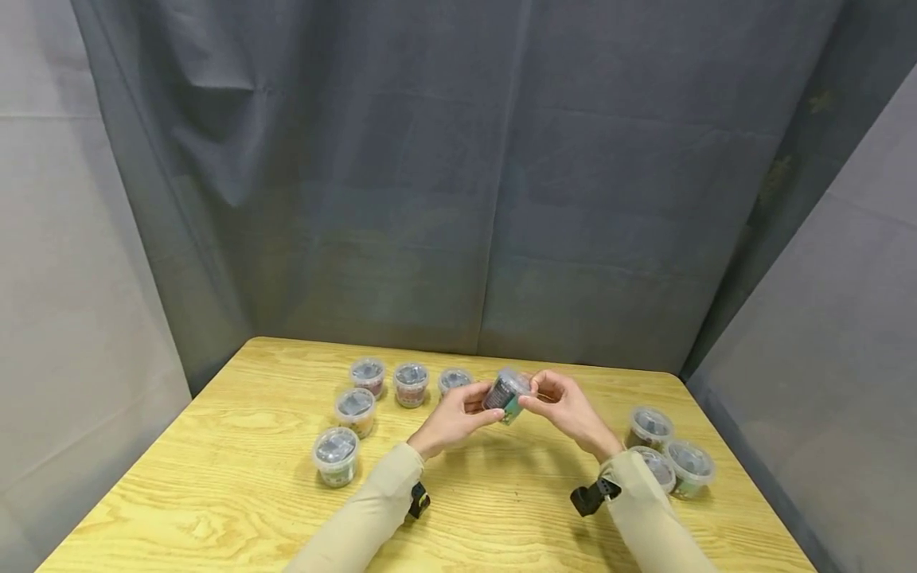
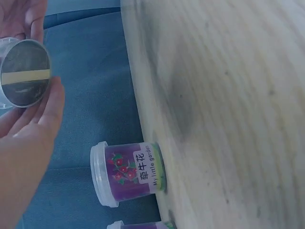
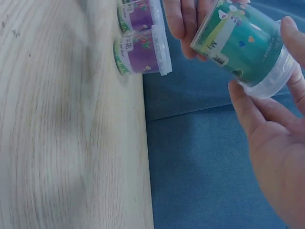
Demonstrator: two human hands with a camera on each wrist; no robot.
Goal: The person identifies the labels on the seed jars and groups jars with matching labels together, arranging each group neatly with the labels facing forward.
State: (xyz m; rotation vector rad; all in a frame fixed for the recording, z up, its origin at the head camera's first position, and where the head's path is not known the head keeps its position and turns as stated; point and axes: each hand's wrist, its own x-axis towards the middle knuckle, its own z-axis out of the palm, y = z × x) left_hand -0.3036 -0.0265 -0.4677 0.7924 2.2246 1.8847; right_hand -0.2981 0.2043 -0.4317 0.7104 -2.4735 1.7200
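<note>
Both hands hold a lidded plastic cup (image 1: 507, 395) tilted above the table. Its label is green in the right wrist view, and the clear lid (image 3: 272, 78) is on. My left hand (image 1: 453, 419) grips the cup's body from the left, thumb in front and fingers behind. At the lid end, my right hand (image 1: 571, 412) pinches the cup between thumb and fingers. The left wrist view shows the round cup base (image 2: 26, 74), dark with a pale strip across it. Behind the left hand stands a similar cup (image 1: 454, 380), partly hidden by that hand.
Several lidded cups line the left and back of the wooden table (image 1: 236, 446), among them a purple-labelled one (image 2: 131, 171). Three more, including a front right cup (image 1: 690, 469), cluster beside the right forearm. A dark curtain (image 1: 401, 199) hangs behind the table.
</note>
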